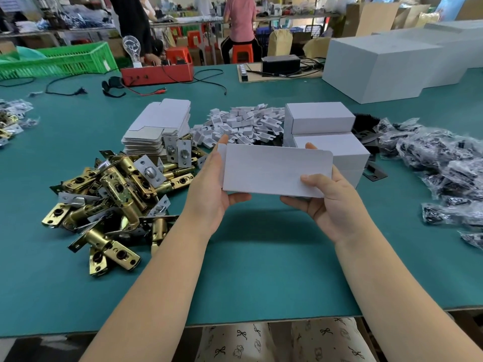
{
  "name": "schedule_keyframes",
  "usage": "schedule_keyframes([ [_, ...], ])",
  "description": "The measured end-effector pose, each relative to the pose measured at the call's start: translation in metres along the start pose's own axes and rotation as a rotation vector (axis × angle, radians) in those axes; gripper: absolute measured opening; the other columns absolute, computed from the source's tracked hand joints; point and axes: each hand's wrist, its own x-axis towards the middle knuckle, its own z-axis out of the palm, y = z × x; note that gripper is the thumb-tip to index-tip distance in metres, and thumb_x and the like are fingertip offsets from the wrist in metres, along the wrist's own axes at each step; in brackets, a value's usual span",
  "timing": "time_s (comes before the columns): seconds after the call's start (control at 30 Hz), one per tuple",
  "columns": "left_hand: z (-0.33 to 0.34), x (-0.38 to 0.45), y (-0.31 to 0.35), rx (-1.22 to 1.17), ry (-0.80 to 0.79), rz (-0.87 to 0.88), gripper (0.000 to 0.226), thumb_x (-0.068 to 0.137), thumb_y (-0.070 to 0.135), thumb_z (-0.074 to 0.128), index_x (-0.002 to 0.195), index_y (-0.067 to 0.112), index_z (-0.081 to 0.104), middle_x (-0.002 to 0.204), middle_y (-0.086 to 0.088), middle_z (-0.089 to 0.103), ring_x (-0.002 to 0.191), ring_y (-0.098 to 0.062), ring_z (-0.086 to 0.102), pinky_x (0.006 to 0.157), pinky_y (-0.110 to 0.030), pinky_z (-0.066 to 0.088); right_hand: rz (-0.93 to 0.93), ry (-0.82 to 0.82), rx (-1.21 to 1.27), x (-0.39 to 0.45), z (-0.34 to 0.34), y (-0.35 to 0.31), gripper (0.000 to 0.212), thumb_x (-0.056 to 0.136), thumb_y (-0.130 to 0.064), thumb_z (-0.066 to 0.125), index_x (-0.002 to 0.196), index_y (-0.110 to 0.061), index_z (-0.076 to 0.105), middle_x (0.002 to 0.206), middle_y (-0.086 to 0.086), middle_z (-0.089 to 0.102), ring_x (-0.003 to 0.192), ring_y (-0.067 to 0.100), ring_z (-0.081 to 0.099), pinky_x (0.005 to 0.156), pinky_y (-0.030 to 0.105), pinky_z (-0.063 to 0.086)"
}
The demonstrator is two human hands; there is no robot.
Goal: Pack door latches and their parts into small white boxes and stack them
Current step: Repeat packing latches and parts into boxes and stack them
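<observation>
Two hands, left hand (214, 189) and right hand (329, 202), pinch one flat white box (274, 169) above the table (261, 270)

No readable text, label, brand, number or sign is found anywhere. The small white box (274, 171) held up in front is seen blank on its visible face, and the stacked white boxes (321, 118) behind it are likewise unmarked.
</observation>
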Motion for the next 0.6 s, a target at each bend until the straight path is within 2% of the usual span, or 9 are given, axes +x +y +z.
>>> schedule_keyframes([
  [0.1,-0.0030,0.0011,0.0006,-0.051,-0.051,-0.034,0.036,0.103,0.048,0.025,0.125,0.048,0.054,0.102,0.008,0.072,0.078,-0.012,0.068,0.056,-0.031,0.055,0.005,0.005,0.001,0.0004,-0.0005,-0.0005,0.044,0.091,0.003,0.047,0.118,-0.029,0.058,0.104,-0.002,0.069,0.088,0.021,0.069,0.062,0.035,0.058],
  [0.23,-0.0070,0.0027,0.0023,-0.092,-0.076,-0.063,0.029,0.102,0.040,0.039,0.114,0.049,0.064,0.102,0.006,0.072,0.080,-0.014,0.069,0.052,-0.030,0.056,0.000,0.030,0.003,0.0006,-0.0018,-0.0018,0.043,0.090,0.003,0.047,0.117,-0.027,0.060,0.102,-0.002,0.070,0.086,0.021,0.070,0.061,0.035,0.058],
  [0.37,-0.0087,0.0054,0.0033,-0.095,-0.063,-0.078,0.031,0.103,0.030,0.039,0.116,0.042,0.065,0.100,0.004,0.073,0.079,-0.016,0.069,0.050,-0.030,0.056,-0.001,0.051,-0.008,0.0008,-0.0029,-0.0036,0.042,0.090,0.003,0.047,0.117,-0.026,0.061,0.101,-0.001,0.069,0.085,0.020,0.070,0.060,0.034,0.058],
  [0.6,-0.0070,0.0063,-0.0006,-0.102,-0.060,-0.080,0.029,0.103,0.032,0.042,0.114,0.044,0.065,0.104,0.003,0.070,0.081,-0.016,0.069,0.053,-0.032,0.057,-0.018,0.025,-0.047,-0.0004,-0.0009,-0.0025,0.042,0.090,0.002,0.047,0.118,-0.028,0.058,0.094,-0.007,0.073,0.084,0.019,0.070,0.060,0.034,0.058],
])
